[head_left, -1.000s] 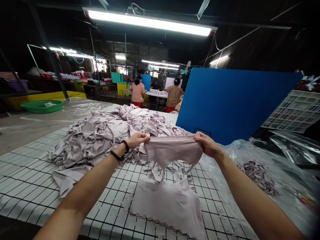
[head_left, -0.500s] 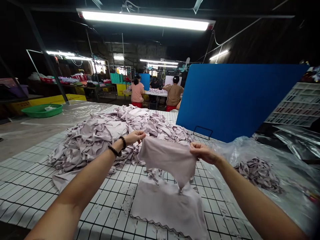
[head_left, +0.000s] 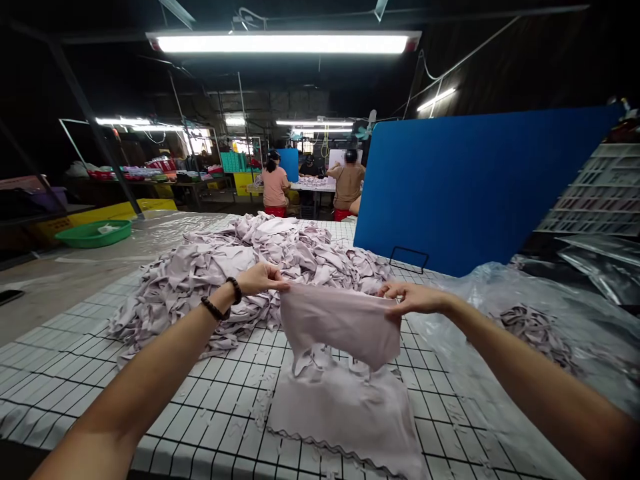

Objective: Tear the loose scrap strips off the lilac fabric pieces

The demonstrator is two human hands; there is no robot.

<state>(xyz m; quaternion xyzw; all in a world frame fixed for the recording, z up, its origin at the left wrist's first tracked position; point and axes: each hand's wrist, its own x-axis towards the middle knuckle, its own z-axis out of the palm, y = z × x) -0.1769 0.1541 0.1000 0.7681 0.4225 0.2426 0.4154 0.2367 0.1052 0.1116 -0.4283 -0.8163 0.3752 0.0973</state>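
I hold a pale lilac fabric piece [head_left: 340, 327] stretched between both hands above the gridded table [head_left: 75, 393]. My left hand [head_left: 260, 278], with dark bead bracelets at the wrist, pinches its left top corner. My right hand [head_left: 413, 298] pinches the right top corner. The piece hangs down with its straps dangling onto a flat stack of the same lilac pieces [head_left: 345, 413] right below it. A big heap of lilac fabric [head_left: 240, 267] lies behind my left hand.
A blue board [head_left: 460, 187] stands upright at the back right. Clear plastic sheeting with fabric scraps [head_left: 535, 330] lies to the right. A green basin [head_left: 93, 233] sits far left. Two people [head_left: 310, 187] sit at a distant table. White trays [head_left: 600, 193] lean at far right.
The fabric piece has been turned and spread wider between my hands and lowered toward the flat stack. My hands have drifted slightly lower and left.
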